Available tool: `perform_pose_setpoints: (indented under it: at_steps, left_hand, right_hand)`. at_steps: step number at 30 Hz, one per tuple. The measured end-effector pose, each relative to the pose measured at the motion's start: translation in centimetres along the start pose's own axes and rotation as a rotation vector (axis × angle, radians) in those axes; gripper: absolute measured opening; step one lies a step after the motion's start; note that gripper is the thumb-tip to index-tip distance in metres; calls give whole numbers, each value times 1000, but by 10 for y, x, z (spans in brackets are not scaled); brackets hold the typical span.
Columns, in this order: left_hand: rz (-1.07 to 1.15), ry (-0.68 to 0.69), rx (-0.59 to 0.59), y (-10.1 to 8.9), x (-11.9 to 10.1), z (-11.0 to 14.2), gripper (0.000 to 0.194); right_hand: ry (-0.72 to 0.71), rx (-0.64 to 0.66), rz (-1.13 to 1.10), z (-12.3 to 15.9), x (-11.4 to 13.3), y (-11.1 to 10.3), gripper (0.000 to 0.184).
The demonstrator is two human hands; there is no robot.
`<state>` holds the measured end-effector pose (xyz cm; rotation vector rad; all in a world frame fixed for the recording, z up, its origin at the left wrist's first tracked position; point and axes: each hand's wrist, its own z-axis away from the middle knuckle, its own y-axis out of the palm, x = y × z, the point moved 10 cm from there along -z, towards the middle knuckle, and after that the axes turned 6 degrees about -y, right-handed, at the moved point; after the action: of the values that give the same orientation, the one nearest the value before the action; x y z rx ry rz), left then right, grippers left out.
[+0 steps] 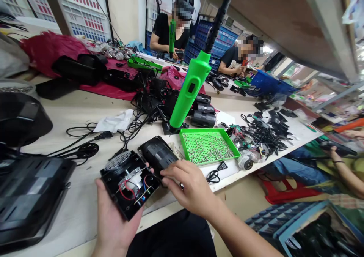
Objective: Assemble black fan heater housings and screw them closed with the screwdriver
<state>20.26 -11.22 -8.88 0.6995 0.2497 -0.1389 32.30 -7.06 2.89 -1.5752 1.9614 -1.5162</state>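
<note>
My left hand (112,219) holds from below an open black plastic housing (129,183) with red, blue and black wires and a metal part inside. My right hand (189,185) reaches in from the right, fingers curled, its fingertips at the housing's right edge and against a second black housing piece (158,156) lying on the table. What the fingers pinch, if anything, is hidden. A green tray (210,147) full of small screws sits just beyond my right hand. A green electric screwdriver (190,90) hangs over the table behind the tray.
Black casings (31,196) lie at the left. Cables (85,135), black motor bodies (203,114) and small parts (261,135) cover the beige table (85,109). Two people work at the far end. Another person's arm (347,173) is at right. Crates stand behind.
</note>
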Motion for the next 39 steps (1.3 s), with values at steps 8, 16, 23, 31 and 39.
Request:
perform_pose_setpoints:
  at_steps: [8,16,23,31,39]
  left_hand:
    - [6,65,18,0,-3,3,59]
    - [-48,140,9,4,-3,4,58]
    - [-45,218,4,1,-6,4,57]
    - [-25,204,50,7,-6,6,61]
    - [-22,217,76,8,-6,3,61]
  right_hand:
    - [34,90,147,24,2,18,23]
    - [24,179,196,9,10,13,29]
    - [199,142,-89,6,1,14,18]
    - [521,100,-735,22,-30,34,35]
    - [435,28,-546,19,-25,22,18]
